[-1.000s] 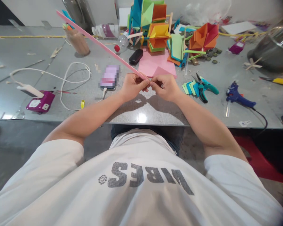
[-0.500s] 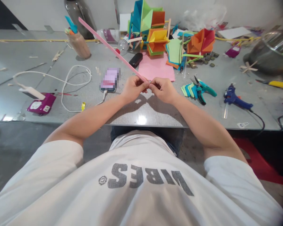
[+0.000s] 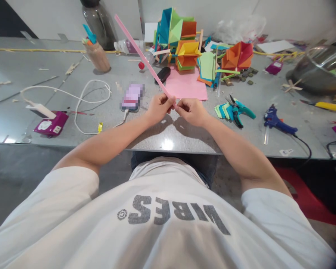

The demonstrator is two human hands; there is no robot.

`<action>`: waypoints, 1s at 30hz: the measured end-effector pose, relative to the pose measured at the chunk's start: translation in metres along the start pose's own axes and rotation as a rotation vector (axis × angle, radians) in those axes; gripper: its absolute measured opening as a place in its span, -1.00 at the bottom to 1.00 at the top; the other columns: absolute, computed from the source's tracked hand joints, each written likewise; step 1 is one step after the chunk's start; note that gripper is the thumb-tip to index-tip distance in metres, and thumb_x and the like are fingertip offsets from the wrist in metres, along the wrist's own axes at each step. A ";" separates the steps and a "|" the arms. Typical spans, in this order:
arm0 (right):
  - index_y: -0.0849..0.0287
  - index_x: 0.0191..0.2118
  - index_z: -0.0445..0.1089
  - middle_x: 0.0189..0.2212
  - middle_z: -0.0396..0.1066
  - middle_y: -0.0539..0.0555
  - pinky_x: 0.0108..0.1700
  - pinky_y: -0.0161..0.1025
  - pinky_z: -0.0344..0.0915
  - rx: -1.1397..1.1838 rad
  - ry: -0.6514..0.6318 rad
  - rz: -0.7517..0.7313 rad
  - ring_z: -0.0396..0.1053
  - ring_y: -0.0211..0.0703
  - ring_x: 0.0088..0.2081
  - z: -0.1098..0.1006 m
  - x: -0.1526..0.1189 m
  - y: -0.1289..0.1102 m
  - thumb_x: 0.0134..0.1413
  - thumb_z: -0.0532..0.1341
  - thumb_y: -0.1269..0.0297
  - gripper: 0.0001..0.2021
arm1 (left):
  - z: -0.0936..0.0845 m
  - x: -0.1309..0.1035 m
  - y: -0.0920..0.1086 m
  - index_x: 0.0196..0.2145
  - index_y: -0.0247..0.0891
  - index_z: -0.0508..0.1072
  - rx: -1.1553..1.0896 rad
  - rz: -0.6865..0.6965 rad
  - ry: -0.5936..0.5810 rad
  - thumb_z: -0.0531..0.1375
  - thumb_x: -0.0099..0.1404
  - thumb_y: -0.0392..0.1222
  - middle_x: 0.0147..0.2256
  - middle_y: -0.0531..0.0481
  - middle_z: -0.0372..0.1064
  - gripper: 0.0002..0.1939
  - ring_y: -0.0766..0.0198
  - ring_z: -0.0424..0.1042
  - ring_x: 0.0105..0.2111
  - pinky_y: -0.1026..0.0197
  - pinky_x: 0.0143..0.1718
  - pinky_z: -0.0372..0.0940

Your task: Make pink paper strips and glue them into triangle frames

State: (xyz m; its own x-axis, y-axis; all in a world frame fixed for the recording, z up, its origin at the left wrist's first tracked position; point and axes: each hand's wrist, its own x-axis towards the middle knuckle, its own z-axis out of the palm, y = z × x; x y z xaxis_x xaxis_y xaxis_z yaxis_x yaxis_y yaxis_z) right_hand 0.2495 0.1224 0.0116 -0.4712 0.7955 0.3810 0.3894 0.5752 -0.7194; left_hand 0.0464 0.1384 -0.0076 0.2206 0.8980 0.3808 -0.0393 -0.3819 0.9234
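Observation:
A long, narrow pink paper strip (image 3: 141, 56) slants up and away to the left from my fingers. My left hand (image 3: 159, 107) pinches it close to its lower end. Right beside it, my right hand (image 3: 192, 111) has thumb and forefinger closed on the strip's near tip, which the fingers partly cover. Just beyond both hands lies a flat sheet of pink paper (image 3: 186, 86) on the grey table (image 3: 145, 140). A purple-screened phone (image 3: 133, 96) rests to the left of my left hand, plugged into a white cable.
Teal-handled pliers (image 3: 242, 110) lie on green and blue paper pieces (image 3: 222, 111), right of my hands. Farther right is a blue glue gun (image 3: 280, 120). Colourful folded-paper shapes (image 3: 182, 37) stand at the back. A purple power adapter (image 3: 50, 123) sits left; a steel pot (image 3: 322, 71) stands far right.
The strip has swung steeper, its far end moving to the right. Both hands have come slightly nearer to me and still pinch its lower end. The view has shifted a little.

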 end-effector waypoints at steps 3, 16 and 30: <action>0.11 -0.40 0.36 -0.54 0.23 -0.06 -0.33 -0.15 0.10 -0.014 0.000 0.025 0.09 -0.24 -0.45 -0.001 0.000 0.000 0.35 0.30 0.08 -0.69 | 0.000 0.001 0.003 -0.38 -0.23 0.54 -0.016 -0.027 0.023 0.51 0.42 0.06 -0.49 0.09 0.45 -0.61 0.42 0.33 -0.52 0.27 -0.43 0.23; 0.09 -0.44 0.33 -0.57 0.21 -0.08 -0.34 -0.16 0.11 -0.023 -0.040 0.030 0.11 -0.25 -0.47 0.002 -0.001 -0.001 0.24 0.30 0.19 -0.75 | 0.002 0.002 0.005 -0.46 -0.23 0.46 0.017 -0.134 0.129 0.40 0.54 0.09 -0.55 0.11 0.28 -0.51 0.40 0.25 -0.51 0.25 -0.41 0.14; 0.09 -0.38 0.37 -0.53 0.26 -0.06 -0.34 -0.16 0.11 0.043 0.087 0.072 0.10 -0.25 -0.47 0.002 0.001 0.010 0.38 0.35 -0.09 -0.58 | -0.001 0.003 0.010 -0.38 -0.24 0.50 -0.058 -0.216 0.010 0.48 0.43 -0.25 -0.44 0.09 0.46 -0.73 0.41 0.40 -0.46 0.28 -0.36 0.29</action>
State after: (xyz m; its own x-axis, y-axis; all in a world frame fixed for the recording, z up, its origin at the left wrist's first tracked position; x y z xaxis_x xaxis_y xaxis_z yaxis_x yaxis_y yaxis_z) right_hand 0.2516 0.1286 0.0036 -0.3722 0.8489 0.3753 0.3848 0.5091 -0.7699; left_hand 0.0457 0.1369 0.0031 0.2206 0.9597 0.1740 -0.0487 -0.1673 0.9847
